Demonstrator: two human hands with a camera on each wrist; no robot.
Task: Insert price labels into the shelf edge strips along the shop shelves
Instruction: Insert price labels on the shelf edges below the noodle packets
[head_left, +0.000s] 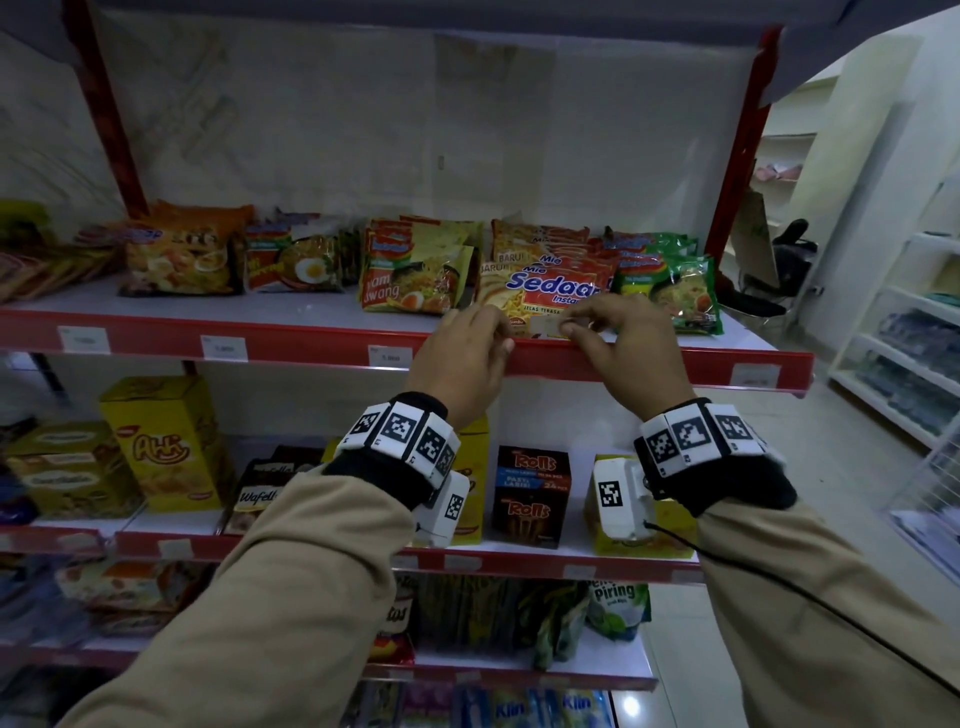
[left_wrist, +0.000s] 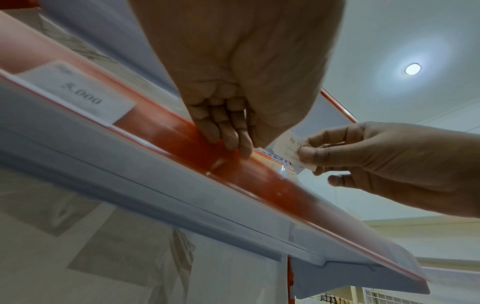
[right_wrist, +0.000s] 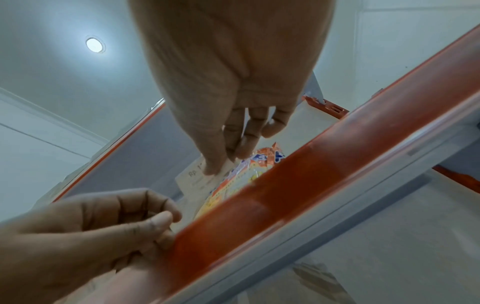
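Observation:
The red shelf edge strip runs along the front of the noodle shelf. My left hand has its fingers curled over the strip's top edge and its thumb against the front. Just to its right, my right hand pinches a small white price label between thumb and fingers. The label hangs just above the strip, in front of a Mie Sedaap pack.
White labels sit in the strip to the left and one to the right. Noodle packs line the shelf. Snack boxes stand on the shelf below. White shelving stands at the right.

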